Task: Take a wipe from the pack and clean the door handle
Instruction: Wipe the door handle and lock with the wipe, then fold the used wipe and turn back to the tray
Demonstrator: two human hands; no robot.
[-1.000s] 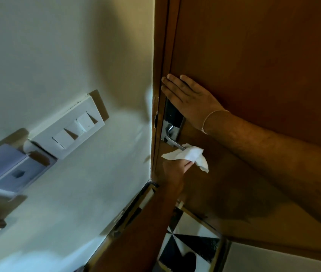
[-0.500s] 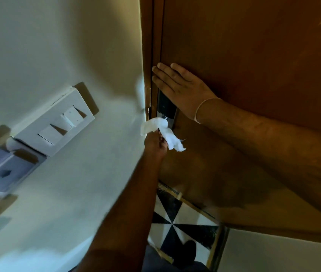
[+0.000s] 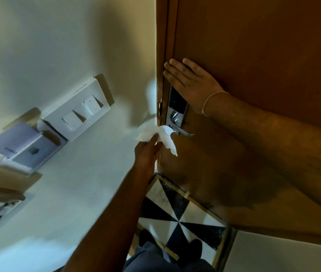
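Though illegible, card print [image 3: 10,150] beyond wipe [image 3: 164,135]

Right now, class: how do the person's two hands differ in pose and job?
The left hand pinches the white wipe; the right hand holds nothing. The left hand's fingers curl, beside the door handle; the right hand lies flat on the door above it. Both are bare.

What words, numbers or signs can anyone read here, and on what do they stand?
Pale lilac card in its wall holder: a short dark printed word, too blurred to read.
White wall switch plate: tiny marks on one rocker, too small to read.
Black panel of the silver door lock: nothing readable.
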